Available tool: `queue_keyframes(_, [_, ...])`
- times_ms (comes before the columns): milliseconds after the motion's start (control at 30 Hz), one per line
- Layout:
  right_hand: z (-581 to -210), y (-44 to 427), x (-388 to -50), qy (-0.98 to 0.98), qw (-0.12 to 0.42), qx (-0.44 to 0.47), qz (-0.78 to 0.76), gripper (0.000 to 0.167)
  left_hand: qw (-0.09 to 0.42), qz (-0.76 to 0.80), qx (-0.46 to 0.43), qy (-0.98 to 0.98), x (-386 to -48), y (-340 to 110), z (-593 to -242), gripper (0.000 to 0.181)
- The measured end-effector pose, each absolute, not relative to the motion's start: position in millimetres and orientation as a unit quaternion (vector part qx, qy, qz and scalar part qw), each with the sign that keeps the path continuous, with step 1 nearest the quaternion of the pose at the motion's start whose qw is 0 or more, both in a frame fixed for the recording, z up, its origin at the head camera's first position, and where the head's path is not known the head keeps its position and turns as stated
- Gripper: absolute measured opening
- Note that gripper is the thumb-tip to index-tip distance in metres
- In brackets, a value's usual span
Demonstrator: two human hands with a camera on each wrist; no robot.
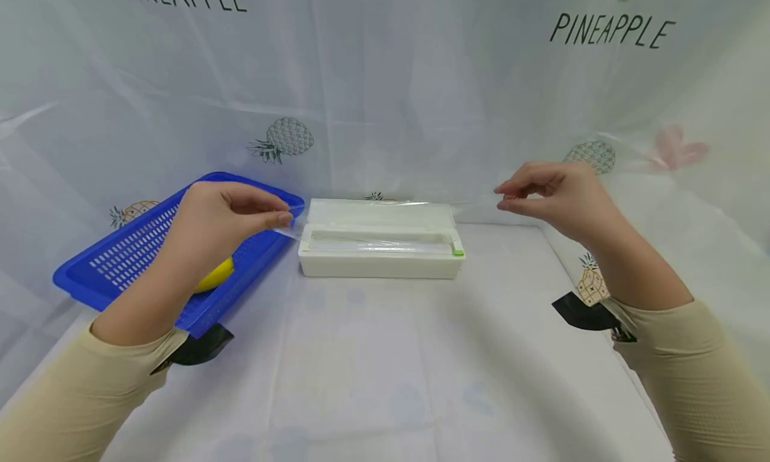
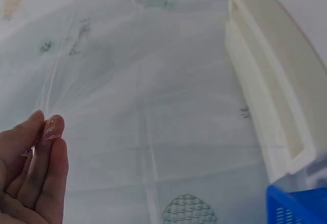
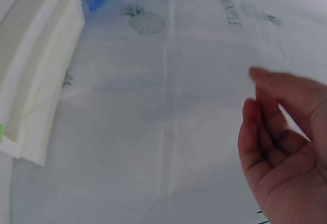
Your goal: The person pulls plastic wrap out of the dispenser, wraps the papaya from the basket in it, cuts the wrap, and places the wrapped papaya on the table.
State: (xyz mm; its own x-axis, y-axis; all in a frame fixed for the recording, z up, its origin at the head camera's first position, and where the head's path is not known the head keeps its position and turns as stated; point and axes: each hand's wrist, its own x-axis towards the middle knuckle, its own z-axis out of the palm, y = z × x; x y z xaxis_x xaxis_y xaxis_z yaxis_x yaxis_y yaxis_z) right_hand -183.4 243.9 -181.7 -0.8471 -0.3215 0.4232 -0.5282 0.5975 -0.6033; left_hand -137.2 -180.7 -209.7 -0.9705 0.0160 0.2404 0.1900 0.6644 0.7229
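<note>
my left hand [image 1: 218, 219] and right hand [image 1: 555, 196], wide apart, both pinch the thin see-through plastic wrap [image 2: 51, 83], maybe so it won't stick to itself. it stretches between them, near the long white plastic box [image 1: 379, 268].

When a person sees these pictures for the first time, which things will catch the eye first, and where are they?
Probably the vivid blue basket at the left of the head view, with a yellow object partly showing inside it. Next come the two raised hands: the left hand pinches clear film that stretches toward the right hand. Between them, farther back, sits the open white box.
</note>
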Motion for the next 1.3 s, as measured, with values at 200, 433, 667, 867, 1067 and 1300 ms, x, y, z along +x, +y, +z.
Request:
queue_keyframes(200, [-218.3, 259.9, -167.6, -0.751, 0.09, 0.406, 0.513, 0.025, 0.082, -0.403, -0.116, -0.904, -105.4, -189.7, -232.0, 0.011])
queue_keyframes(433, [-273.6, 277.9, -150.7, -0.661, -0.027, 0.471, 0.584, 0.041, 0.089, -0.389, -0.302, -0.866, -83.6, -196.2, -270.8, 0.021])
queue_keyframes(667, [-321.5, 279.0, -132.4, -0.615, -0.145, 0.488, 0.602, 0.041, -0.035, -0.387, -0.422, -0.819, -84.4, -200.2, -306.3, 0.015])
queue_keyframes(867, [-362.5, 274.2, -117.9, -0.615, -0.231, 0.427, 0.621, 0.033, -0.127, -0.349, -0.45, -0.812, -90.1, -201.0, -335.3, 0.016])
queue_keyframes(1067, [-401.6, 273.6, -118.8, -0.622, -0.264, 0.406, 0.615, 0.029, -0.194, -0.312, -0.441, -0.819, -93.8, -194.8, -368.0, 0.019])
queue_keyframes(1300, [-434.7, 273.5, -121.0, -0.671, -0.279, 0.381, 0.571, 0.01, -0.215, -0.312, -0.441, -0.814, -97.5, -188.8, -395.8, 0.024])
